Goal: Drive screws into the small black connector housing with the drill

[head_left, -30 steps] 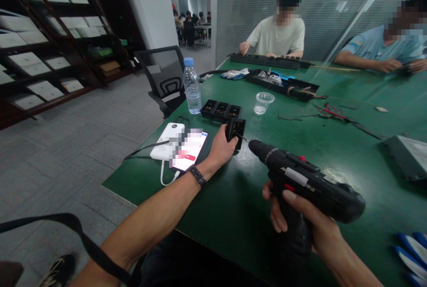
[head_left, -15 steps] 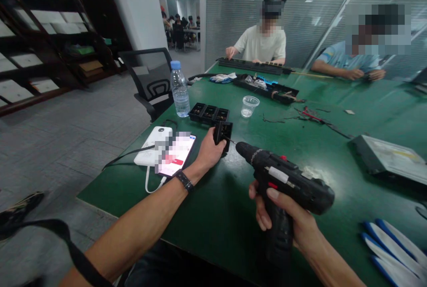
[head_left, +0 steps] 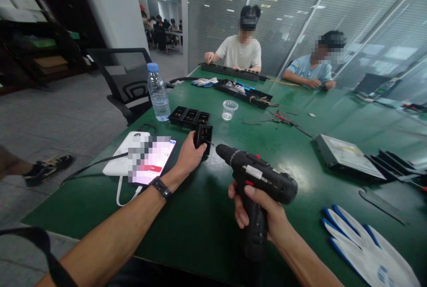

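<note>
My left hand, with a dark watch on its wrist, grips a small black compartment piece held up on its edge. The fingers of my right hand are wrapped round the handle of a black power drill. The drill's thin bit points left and reaches the open face of the piece; whether it touches inside is too small to tell. Just behind my left hand lies a row of black compartments. A phone with a lit screen and a white power bank lie left of my left hand.
On the green table stand a water bottle and a clear cup. Farther back are a black tray and wire scraps. A metal box and white-blue gloves lie right. Two people sit across the table.
The view has swung to the right, so everything appears farther left and more of the gloves shows. Both hands keep their holds, with the drill still at the piece.
</note>
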`<action>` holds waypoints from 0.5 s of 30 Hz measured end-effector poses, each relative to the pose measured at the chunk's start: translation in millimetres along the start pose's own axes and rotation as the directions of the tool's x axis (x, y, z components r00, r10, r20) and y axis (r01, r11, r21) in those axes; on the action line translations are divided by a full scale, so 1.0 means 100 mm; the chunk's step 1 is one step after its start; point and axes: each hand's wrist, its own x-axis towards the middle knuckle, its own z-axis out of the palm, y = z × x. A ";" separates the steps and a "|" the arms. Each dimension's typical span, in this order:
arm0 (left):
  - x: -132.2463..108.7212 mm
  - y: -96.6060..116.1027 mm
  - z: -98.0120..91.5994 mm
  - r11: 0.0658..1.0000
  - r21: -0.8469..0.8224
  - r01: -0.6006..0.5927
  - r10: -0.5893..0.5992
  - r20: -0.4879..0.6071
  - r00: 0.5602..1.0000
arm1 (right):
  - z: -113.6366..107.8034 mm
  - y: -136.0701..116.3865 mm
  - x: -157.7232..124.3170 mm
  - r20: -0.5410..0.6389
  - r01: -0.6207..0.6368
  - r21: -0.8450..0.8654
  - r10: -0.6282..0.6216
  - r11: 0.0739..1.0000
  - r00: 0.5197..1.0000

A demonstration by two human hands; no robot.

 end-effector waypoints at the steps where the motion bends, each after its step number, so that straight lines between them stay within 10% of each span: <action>1: 0.00 0.00 0.00 1.000 0.001 0.003 -0.003 0.002 1.000 | 0.00 0.01 0.00 0.002 0.000 -0.003 0.000 1.000 1.000; 15: 0.00 0.04 -0.01 0.999 0.028 0.016 -0.016 0.004 1.000 | -0.01 0.03 -0.01 0.045 -0.006 -0.052 0.008 0.999 0.999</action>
